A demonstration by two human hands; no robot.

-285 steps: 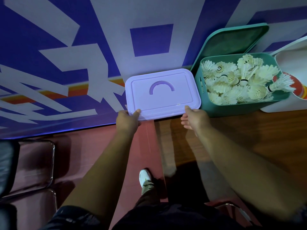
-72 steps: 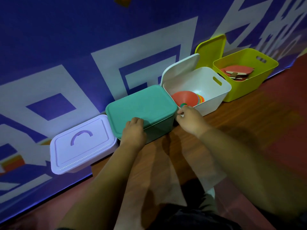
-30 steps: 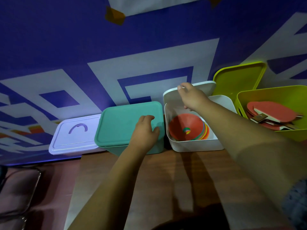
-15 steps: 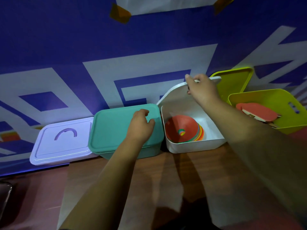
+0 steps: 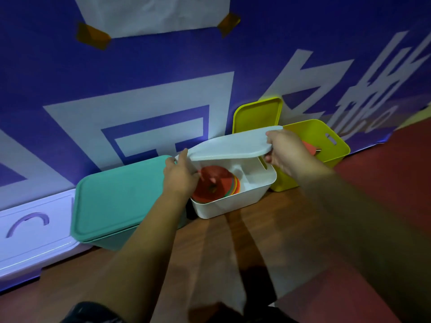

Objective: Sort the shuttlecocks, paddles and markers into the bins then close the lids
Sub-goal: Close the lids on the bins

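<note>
The white lid (image 5: 231,145) hovers tilted over the white bin (image 5: 233,203), held at both ends. My left hand (image 5: 180,177) grips its left edge and my right hand (image 5: 285,149) grips its right edge. Inside the white bin lies a stack of flat round markers (image 5: 217,185), red on top. To its left stands the teal bin with its teal lid (image 5: 119,197) on. The yellow bin (image 5: 326,143) at the right is uncovered, a red paddle (image 5: 309,146) showing inside, and its yellow lid (image 5: 257,115) leans on the wall behind.
A lilac box with its lid (image 5: 30,231) on sits at the far left. All bins stand along a blue and white banner wall (image 5: 163,94). Wooden floor (image 5: 233,252) lies in front, red floor (image 5: 396,173) to the right.
My left hand left the teal lid and took the white lid's left edge. The white lid came away from the wall and down over the white bin.
</note>
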